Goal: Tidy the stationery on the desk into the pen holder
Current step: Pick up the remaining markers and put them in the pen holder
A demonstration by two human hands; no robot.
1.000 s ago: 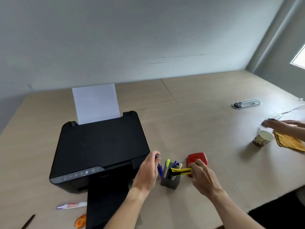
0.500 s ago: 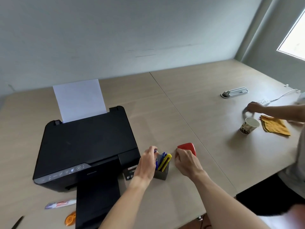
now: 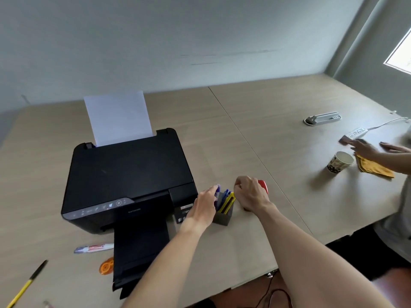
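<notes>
The grey pen holder (image 3: 223,215) stands just right of the black printer (image 3: 126,181), with blue pens (image 3: 225,195) and the yellow utility knife (image 3: 226,204) now leaning inside it; a second ago the knife was pinched over its rim. The right hand (image 3: 250,193) has let go and hangs loosely curled right of the holder, in front of the red object (image 3: 263,186). The left hand (image 3: 205,206) still pinches a blue pen (image 3: 216,189) at the holder's left edge.

Grey wall (image 3: 178,36), wooden desk (image 3: 278,121) – bright window (image 3: 401,56)
</notes>
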